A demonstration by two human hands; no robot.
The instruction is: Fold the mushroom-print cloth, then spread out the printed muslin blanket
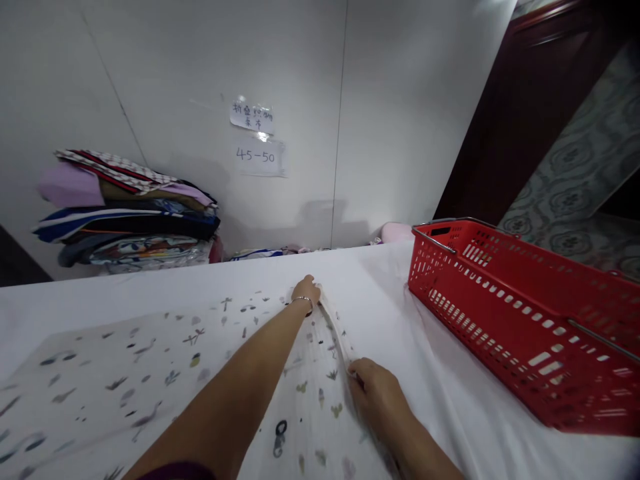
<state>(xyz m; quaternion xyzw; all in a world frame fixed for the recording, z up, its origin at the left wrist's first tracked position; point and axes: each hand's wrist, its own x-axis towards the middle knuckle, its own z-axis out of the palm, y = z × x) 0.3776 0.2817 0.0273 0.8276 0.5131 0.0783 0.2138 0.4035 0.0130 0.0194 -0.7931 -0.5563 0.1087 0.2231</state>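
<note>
A thin white cloth point(173, 373) printed with small birds, plants and clouds lies spread over the white-covered table. My left hand point(306, 291), with a bracelet at the wrist, reaches to its far right corner, fingers closed on the cloth. Nearer to me, my right hand point(371, 385) pinches the right edge of the same cloth. Between the two hands that edge is slightly raised and runs in a narrow fold. My left forearm covers part of the printed middle.
A red plastic basket point(500, 320) with metal handles stands at the right. Folded clothes point(135, 210) are stacked at the back left. Two handwritten paper notes point(261, 158) are taped to the grey wall. Behind the table's far edge, a pink item point(397, 232) shows.
</note>
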